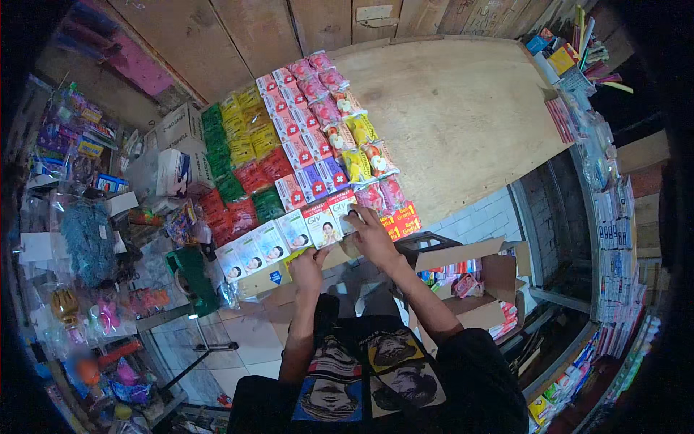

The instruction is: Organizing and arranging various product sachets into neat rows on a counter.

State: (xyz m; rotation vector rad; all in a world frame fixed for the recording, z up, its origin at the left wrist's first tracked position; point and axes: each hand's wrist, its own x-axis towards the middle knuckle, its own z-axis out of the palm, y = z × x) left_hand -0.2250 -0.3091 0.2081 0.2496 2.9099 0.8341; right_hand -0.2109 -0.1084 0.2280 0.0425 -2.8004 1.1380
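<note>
A front row of white boxes with a face printed on them lies along the near edge of the plywood table. My right hand point(374, 238) has its fingers around the right side of a white Giv soap box point(340, 209). Just left of it is a second Giv box point(323, 227), and the fingertips of my left hand point(306, 271) touch its lower edge; whether they grip it is hidden. More pale blue and white boxes point(270, 245) continue the row leftward. Behind it stand pink soap boxes point(287, 122), two purple boxes point(309, 182) and fruit-printed packets point(358, 165).
Green point(217, 146), yellow point(238, 135) and red packets point(238, 214) fill the table's left side. Red-and-yellow packs point(404, 219) lie at the right corner. An open cardboard carton point(501, 276) of goods stands below right. Hanging wares point(87, 241) crowd the left; stacked goods point(615, 244) line the right.
</note>
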